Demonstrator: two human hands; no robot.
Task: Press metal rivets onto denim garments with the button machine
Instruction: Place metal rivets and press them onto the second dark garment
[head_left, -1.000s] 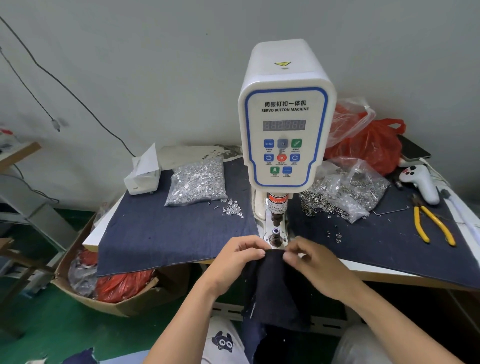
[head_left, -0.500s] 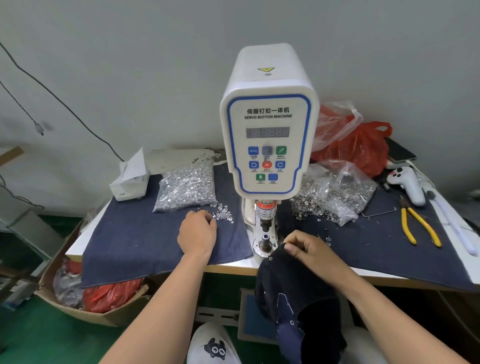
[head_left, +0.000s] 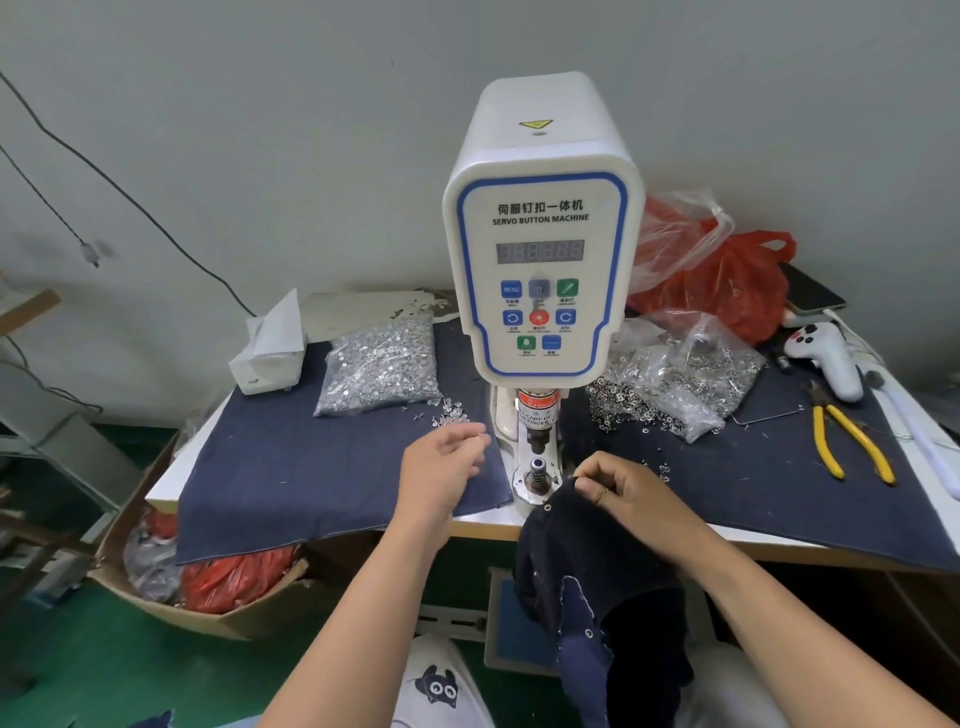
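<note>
The white servo button machine (head_left: 540, 234) stands mid-table, its lower die (head_left: 537, 467) bare under the punch. My right hand (head_left: 623, 491) pinches the top edge of a dark denim garment (head_left: 587, 551) just right of the die; the garment hangs off the table edge and shows set rivets. My left hand (head_left: 441, 460) hovers left of the die, beside a small heap of loose rivets (head_left: 452, 413). Its fingertips are blurred, so I cannot see whether they hold a rivet.
A bag of silver rivets (head_left: 379, 364) lies back left and a bag of ring parts (head_left: 685, 374) back right on the denim table cover (head_left: 311, 467). Yellow pliers (head_left: 852, 441), a white controller (head_left: 826, 358), a tissue box (head_left: 270, 353) and red bags (head_left: 727, 280) surround them.
My left hand let go of the garment, reached to the loose rivets, and has now swung right toward the die. My right hand drew the garment slightly off the die and keeps holding it.
</note>
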